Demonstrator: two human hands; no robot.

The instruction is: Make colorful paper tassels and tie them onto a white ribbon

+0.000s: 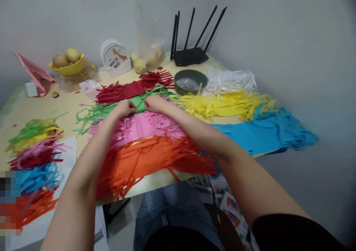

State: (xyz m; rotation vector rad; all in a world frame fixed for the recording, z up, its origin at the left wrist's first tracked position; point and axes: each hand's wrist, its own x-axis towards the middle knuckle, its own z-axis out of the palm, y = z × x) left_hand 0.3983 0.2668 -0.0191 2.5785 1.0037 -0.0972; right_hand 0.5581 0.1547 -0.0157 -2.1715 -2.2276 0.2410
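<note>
Both of my hands reach to the green fringed tissue paper (91, 114), which lies across the middle of the table. My left hand (124, 108) is closed, fingertips pinching its plain centre band. Just to the right, my right hand (154, 104) is also closed on the green paper, its fingertips partly hidden. Beyond it lies a dark red fringed paper (133, 89). On the near side are a pink fringed paper (139, 125) and, along the table's front edge, an orange one (144, 156). My right forearm passes over the pink paper.
Yellow strips (222, 104), white strips (230, 81) and blue fringed paper (258, 134) lie at the right. A dark round bowl (191, 73) and a black router (190, 56) stand behind. Coloured fringe bundles (39, 151) lie left. A yellow fruit bowl (68, 68) stands at the back left.
</note>
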